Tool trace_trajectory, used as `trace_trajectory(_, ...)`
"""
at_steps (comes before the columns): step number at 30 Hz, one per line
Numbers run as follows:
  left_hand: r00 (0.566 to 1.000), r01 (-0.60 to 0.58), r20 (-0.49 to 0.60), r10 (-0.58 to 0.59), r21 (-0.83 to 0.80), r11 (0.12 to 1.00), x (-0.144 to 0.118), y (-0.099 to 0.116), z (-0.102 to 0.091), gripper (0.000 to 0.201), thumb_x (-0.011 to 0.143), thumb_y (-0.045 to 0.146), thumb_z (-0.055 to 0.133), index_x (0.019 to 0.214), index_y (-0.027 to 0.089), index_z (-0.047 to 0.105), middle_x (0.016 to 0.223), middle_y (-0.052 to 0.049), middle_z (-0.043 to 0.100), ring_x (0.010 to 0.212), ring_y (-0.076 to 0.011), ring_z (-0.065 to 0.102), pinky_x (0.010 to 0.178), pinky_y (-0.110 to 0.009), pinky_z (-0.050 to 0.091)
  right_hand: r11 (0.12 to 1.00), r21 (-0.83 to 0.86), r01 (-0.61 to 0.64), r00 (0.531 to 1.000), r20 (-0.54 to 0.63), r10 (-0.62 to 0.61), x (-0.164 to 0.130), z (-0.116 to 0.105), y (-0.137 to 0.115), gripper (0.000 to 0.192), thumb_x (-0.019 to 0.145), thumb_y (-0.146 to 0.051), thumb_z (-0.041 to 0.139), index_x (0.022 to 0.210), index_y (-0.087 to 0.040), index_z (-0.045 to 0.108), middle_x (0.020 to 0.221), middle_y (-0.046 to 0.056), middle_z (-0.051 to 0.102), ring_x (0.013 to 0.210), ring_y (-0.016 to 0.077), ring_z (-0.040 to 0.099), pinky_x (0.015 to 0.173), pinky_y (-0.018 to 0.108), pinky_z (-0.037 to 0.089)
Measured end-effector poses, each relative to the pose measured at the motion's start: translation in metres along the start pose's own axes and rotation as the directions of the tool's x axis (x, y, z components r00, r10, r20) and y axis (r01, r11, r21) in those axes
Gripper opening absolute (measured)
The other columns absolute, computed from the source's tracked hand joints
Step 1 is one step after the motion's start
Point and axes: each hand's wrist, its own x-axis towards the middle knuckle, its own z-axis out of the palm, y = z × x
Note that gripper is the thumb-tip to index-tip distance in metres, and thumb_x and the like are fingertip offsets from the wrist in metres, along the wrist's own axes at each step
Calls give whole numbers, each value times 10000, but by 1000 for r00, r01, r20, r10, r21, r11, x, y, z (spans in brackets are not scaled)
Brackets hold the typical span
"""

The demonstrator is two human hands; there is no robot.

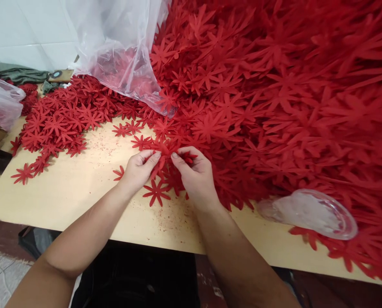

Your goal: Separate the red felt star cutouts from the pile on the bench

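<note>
Both hands meet at the foot of a huge heap of red flower cut-outs [274, 85], near the middle of the table's near edge. The left hand [138, 167] has its thumb and fingers drawn together on the red flower piece [165, 148] that sits between the two hands, and the right hand [195, 173] pinches the same piece from the other side, thumb tip pointing toward the left thumb. The two thumbs are almost touching. Whether they hold one flower or a few stuck together I cannot tell, as the red runs into the pile behind.

Just below the hands a loose flower [156, 191] lies flat on the bare wooden table [82, 188], and a smaller flower [118, 173] peeks out beside the left wrist. Red crumbs dust the wood around them.

The heap covers the whole right half of the table and rises toward the far right corner. A lower, flatter spread of flowers [62, 117] lies toward the far left edge, with a few strays at its rim. A clear plastic bag [120, 47] slumps open at the far edge between the two masses, some flowers inside it. A clear plastic cup-like container [309, 211] lies on its side near the near right edge, resting on the heap's skirt. Another plastic bag [1, 100] sits at the left edge.
</note>
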Motion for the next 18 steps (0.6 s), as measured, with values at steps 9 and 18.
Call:
trace_trajectory(9,996,-29,-85,32,28,999,0,0,12,297,759,417,667,630,164,582,666,23,593,633,-86,496,633,-222,408,996,82,31,987,-158,-18,3,0,-2,141,637,-277,702,658,-209,581,644,-38,548,619,92,473,612,236,407)
trace_trajectory(18,964,-30,-264,43,54,998,8,8,-12,170,802,320,641,731,166,632,665,6,631,616,-95,565,663,-240,465,984,149,100,918,-395,-34,15,-17,0,178,641,-259,722,686,-211,556,676,-46,512,605,86,469,586,233,401)
